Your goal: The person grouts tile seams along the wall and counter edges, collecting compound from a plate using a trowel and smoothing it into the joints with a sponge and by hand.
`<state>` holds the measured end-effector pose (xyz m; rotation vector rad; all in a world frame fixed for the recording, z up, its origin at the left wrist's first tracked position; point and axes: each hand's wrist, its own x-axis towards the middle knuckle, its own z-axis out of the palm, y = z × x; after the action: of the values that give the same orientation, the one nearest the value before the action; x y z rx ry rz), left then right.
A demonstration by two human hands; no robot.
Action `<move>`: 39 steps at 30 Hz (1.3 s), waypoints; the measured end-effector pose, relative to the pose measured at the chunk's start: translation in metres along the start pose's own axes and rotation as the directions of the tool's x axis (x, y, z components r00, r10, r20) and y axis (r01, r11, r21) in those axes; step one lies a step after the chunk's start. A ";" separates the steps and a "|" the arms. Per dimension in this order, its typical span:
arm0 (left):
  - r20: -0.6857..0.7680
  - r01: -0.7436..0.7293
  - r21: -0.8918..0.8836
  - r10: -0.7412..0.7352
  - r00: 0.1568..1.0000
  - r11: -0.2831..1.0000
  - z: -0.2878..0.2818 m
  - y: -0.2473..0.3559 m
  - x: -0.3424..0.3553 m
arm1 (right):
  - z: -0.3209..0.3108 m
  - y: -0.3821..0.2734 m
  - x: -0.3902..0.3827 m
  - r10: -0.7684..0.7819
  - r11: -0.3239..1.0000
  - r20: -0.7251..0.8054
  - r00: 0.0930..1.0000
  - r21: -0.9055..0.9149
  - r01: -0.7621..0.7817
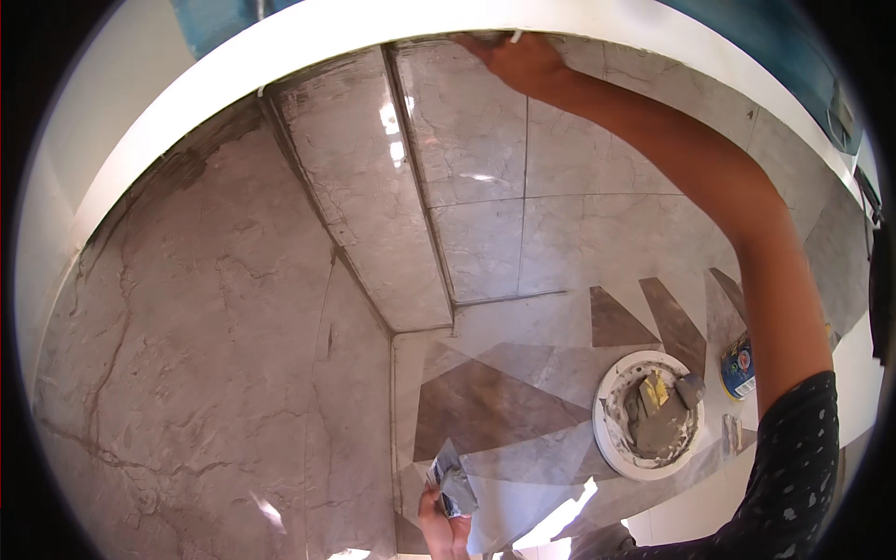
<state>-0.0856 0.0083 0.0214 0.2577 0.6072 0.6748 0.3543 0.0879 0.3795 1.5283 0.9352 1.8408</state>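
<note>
My left hand (442, 525), low in the middle, is closed around a flat putty knife (451, 481) with grey grout heaped on its blade. High up, my right hand (527, 63) touches the top edge of the tiled wall, just under the white ledge. A finger stretches left along the dark seam there, and I see no tool in that hand. The fingers are partly blurred. Beside the hand a small white peg (516, 35) sticks out at the seam. Grey smears line the tile joint (420, 177) running down from the top.
On the patterned floor (495, 411) stands a white bucket (611, 439) with grey grout and a yellow-and-grey sponge-like piece inside. A blue can (737, 369) is right of it. Large marbled tiles (205, 308) cover the left wall. The white ledge (373, 28) curves across the top.
</note>
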 end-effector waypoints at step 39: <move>0.197 -0.047 0.850 -0.233 0.952 0.525 0.196 -0.042 0.025 | -0.242 -0.076 -0.343 0.320 -0.671 0.616 0.720 0.684 -0.286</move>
<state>0.0692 -0.0134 0.1490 1.2374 0.6239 0.1570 0.1811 -0.1749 0.0915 3.3841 2.8882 0.5667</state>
